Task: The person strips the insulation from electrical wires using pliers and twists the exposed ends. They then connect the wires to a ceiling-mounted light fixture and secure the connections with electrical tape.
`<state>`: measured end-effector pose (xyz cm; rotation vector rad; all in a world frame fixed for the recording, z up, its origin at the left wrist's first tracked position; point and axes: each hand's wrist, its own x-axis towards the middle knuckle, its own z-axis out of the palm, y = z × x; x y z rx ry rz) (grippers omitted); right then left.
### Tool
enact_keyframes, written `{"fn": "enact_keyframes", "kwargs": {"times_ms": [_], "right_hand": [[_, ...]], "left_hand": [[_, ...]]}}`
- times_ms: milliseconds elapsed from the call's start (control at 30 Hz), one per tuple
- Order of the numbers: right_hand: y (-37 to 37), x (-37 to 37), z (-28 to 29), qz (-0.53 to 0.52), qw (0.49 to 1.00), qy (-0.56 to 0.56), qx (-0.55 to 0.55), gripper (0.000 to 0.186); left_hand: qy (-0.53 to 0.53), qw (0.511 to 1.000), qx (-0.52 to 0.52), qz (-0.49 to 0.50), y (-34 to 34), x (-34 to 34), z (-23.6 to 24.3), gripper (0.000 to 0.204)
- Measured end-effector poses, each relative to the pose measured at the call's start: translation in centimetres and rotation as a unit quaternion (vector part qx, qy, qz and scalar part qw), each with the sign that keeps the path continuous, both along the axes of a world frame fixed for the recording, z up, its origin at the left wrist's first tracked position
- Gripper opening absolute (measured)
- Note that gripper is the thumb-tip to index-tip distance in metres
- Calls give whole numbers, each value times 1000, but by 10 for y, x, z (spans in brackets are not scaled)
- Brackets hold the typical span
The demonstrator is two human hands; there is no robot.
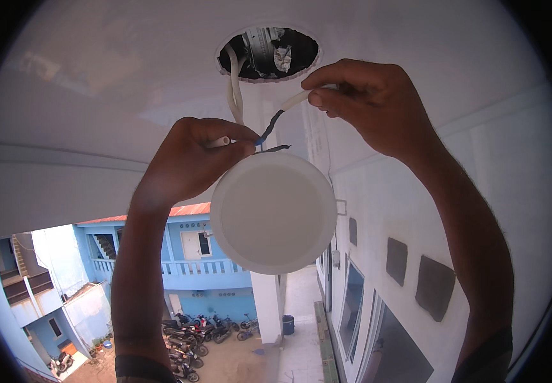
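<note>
Below a round hole [295, 59] in the ceiling, my right hand [375, 105] pinches a short white tube [296, 100]. Its lower end sits around a dark, twisted wire joint [272, 124] that looks wrapped in tape. Lower and to the left, my left hand [196, 159] grips the wires [260, 140] at the foot of that joint, a bit of blue showing by the fingertips. A second white tube [219, 142] lies between its thumb and forefinger. Another dark wrapped wire end [277, 149] points right, free of both hands. Just beneath hangs a round white ceiling lamp [273, 214].
White cables [234, 96] drop from the hole, where crumpled foil and a metallic part show. The lamp has a wire spring clip [341, 207] at its side. A white wall with windows [352, 306] runs along the right. Far below stand parked motorbikes [189, 338] and a blue building [205, 274].
</note>
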<state>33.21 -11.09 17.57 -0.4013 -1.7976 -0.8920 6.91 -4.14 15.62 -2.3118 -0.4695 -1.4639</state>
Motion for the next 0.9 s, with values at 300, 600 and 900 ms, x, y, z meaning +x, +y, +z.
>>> {"fn": "enact_keyframes", "kwargs": {"times_ms": [300, 600, 900], "right_hand": [[3, 5, 4, 37, 999, -10, -13, 16], [5, -5, 12, 2, 998, -54, -24, 23], [3, -18, 20, -60, 986, -33, -154, 36]], "left_hand": [[12, 999, 20, -33, 5, 1, 2, 14], [25, 996, 76, -27, 1, 3, 0, 11], [61, 993, 102, -24, 4, 0, 0, 13]]}}
